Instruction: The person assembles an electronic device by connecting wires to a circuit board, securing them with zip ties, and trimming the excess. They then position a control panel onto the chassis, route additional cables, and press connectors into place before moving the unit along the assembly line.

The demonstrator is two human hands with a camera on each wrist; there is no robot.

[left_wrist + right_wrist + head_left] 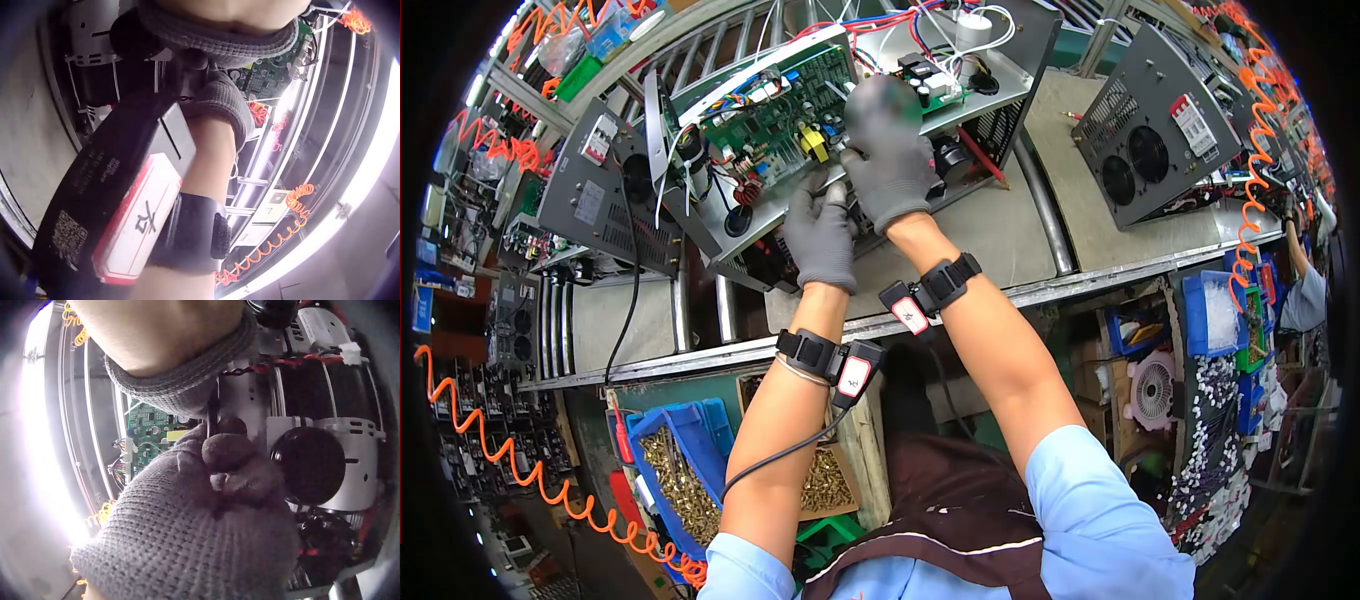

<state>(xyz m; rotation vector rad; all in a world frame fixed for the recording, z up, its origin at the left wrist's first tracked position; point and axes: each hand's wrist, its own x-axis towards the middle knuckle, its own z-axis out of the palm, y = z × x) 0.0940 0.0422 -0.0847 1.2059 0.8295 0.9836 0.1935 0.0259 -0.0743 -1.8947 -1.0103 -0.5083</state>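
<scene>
An opened metal unit with a green circuit board (pixel 785 130) lies tilted before the person. At the lower edge of the metal plate (pixel 762 222) that bears the board, the left hand (pixel 822 235), in a grey glove, has its fingers and thumb curled on the plate edge. Close to its right, the gloved right hand (pixel 892 175) reaches over the unit; a blurred patch hides its fingertips and whatever they touch. A yellow component (pixel 812 143) sits just above the left hand. In the right wrist view, curled glove fingers (pixel 228 452) meet a thin dark edge beside the board (pixel 150 428).
Another grey unit with two fans (pixel 1155 135) stands at the right, and a vented panel (pixel 600 190) at the left. A red-handled tool (pixel 983 158) lies by the unit. Below the bench edge are blue bins (pixel 685 470) of brass parts; orange coiled hoses (pixel 530 475) hang around.
</scene>
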